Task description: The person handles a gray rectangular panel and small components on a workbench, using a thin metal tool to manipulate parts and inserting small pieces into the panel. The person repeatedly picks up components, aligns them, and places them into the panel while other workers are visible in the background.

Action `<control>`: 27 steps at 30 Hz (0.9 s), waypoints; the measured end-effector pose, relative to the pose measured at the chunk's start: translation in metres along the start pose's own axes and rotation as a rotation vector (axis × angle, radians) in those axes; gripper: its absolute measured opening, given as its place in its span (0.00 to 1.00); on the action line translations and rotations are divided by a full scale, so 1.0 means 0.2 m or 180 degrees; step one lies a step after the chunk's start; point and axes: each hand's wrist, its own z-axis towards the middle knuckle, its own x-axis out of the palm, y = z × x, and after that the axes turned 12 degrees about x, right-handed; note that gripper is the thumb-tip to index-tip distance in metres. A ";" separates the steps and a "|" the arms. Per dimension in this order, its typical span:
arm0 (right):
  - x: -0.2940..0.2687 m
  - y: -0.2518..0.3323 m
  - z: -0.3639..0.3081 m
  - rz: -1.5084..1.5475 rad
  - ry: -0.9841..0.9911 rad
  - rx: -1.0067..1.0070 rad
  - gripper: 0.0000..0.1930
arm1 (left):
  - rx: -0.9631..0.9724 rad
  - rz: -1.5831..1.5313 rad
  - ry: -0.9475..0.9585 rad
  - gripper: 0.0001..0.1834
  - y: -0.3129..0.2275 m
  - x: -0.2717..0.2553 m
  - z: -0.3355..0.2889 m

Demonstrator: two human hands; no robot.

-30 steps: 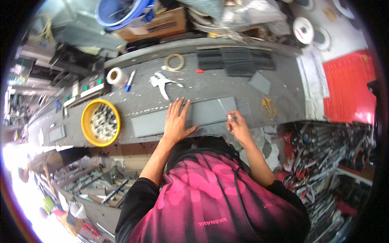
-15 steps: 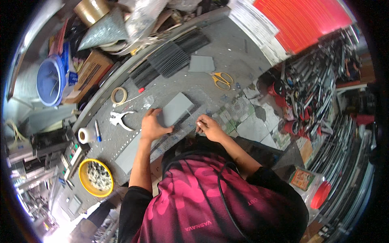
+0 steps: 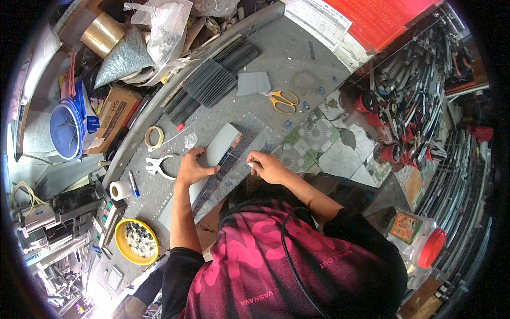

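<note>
My left hand (image 3: 194, 168) is closed around a long grey strip (image 3: 222, 144), thumb on one edge and fingers on the other. The strip lies diagonally across the worktable, and its dark, shiny side edge faces my right hand. Close to that edge, my right hand (image 3: 268, 168) is pinched on a small whitish piece (image 3: 251, 164) whose kind I cannot make out. White hand pliers (image 3: 161, 166) with spread handles lie left of my left hand. Beyond the strip are yellow-handled scissors (image 3: 283, 101) and a grey square piece (image 3: 254, 83).
Ribbed dark sheets (image 3: 210, 83) lie at the back, near a tape roll (image 3: 154, 137). A yellow bowl (image 3: 123, 256) of small black and white parts stands at left, below a white roll (image 3: 121, 190) and a marker (image 3: 134, 184). Metal strips (image 3: 411, 80) crowd the right side.
The view has shifted a little. The strip now shows more of its dark side edge in my left hand. My right hand stays pinched close beside it, and its whitish piece shows more clearly.
</note>
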 end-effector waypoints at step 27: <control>0.09 -0.01 -0.11 -0.0645 -0.0584 -0.0564 0.09 | -0.0451 0.1137 -0.0656 0.55 -0.24 0.28 -0.01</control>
